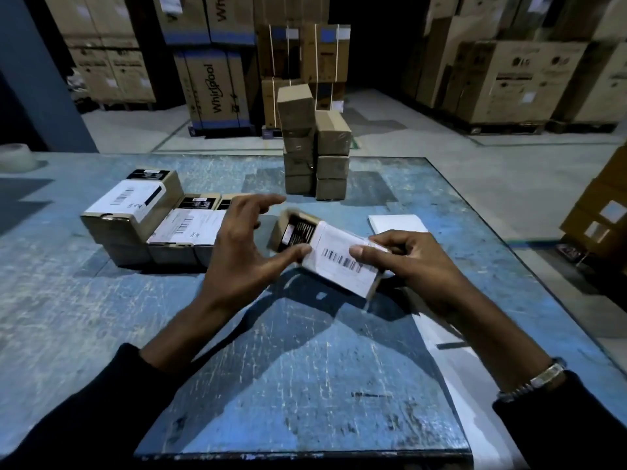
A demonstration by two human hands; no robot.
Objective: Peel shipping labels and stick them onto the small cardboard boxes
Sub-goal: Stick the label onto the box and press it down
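Small cardboard box up off the desk, tilted, held between two hands at the centre. One white shipping label with a barcode covers its upper face. The right hand grips the box's right end, fingers curled round it, thumb down on the label. The left hand is spread wide, fingers fanned in the air, only the thumb tip pressing the label's left edge. A metal wristband sits on the right wrist.

Just behind the right hand, one white sheet lies flat on the desk. To the left, labelled boxes are packed together: two white labels face up, one box raised a layer above its neighbours; the exact box count can't be told. Farther back, two stacks of plain boxes stand side by side, about four in the left stack, three in the right. One tape roll sits at the far left corner. Beyond, big cartons on the warehouse floor.
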